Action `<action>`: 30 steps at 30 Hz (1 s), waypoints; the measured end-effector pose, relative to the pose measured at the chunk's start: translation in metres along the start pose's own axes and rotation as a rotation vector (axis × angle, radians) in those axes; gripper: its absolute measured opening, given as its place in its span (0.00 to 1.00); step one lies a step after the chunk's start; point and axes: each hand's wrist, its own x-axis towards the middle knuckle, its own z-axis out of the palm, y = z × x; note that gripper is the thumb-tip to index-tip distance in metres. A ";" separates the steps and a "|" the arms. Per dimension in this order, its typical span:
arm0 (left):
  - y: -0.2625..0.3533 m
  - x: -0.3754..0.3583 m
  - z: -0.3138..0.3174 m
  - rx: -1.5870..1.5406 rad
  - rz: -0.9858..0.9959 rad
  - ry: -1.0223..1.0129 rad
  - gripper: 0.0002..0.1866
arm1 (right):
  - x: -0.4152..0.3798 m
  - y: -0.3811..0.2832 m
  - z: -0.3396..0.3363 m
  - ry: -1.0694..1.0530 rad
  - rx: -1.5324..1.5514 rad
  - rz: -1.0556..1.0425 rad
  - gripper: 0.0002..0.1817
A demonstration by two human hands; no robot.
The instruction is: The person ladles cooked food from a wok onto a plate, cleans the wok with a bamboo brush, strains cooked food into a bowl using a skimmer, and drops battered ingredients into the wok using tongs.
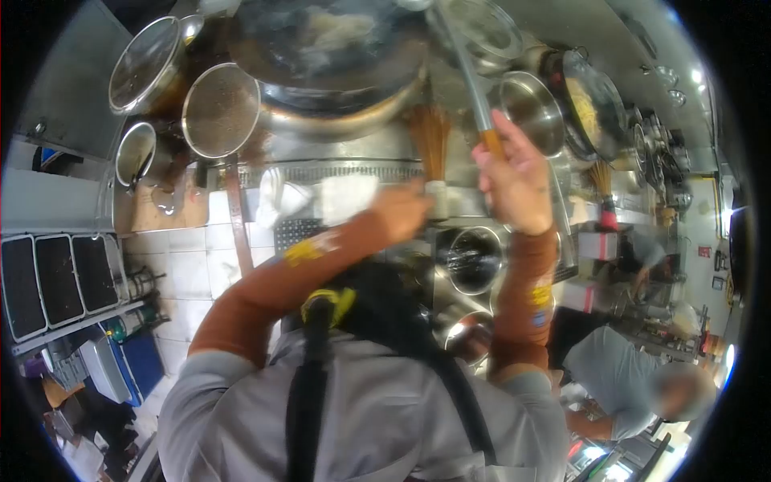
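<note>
My right hand [518,185] is closed around the wooden end of a long metal ladle [468,76]. The ladle's shaft runs up and to the left, and its bowl reaches the right rim of a large dark wok [265,60]. Pale, cloudy contents show in the wok. Blurred by motion, my left hand [401,211] is in front of the stove edge, close to a bamboo brush [431,145]. Whether its fingers touch the brush cannot be made out. White cloths [349,197] lie just left of that hand.
A round strainer [221,110], a mesh-topped pot [144,64] and a small pot [136,153] stand at left. On the right are a steel pot [530,112] and a pan with yellowish food [582,112]. A co-worker [618,377] is at lower right.
</note>
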 end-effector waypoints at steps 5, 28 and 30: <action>0.030 0.071 0.060 0.482 0.106 -0.048 0.25 | -0.017 -0.001 -0.013 0.023 0.044 0.040 0.33; -0.007 -0.230 -0.229 -1.380 0.145 0.422 0.44 | 0.067 0.010 0.020 -0.121 -0.685 -0.214 0.33; -0.042 -0.242 -0.233 -1.499 0.202 0.351 0.45 | 0.072 0.024 0.039 -0.147 -0.442 -0.041 0.33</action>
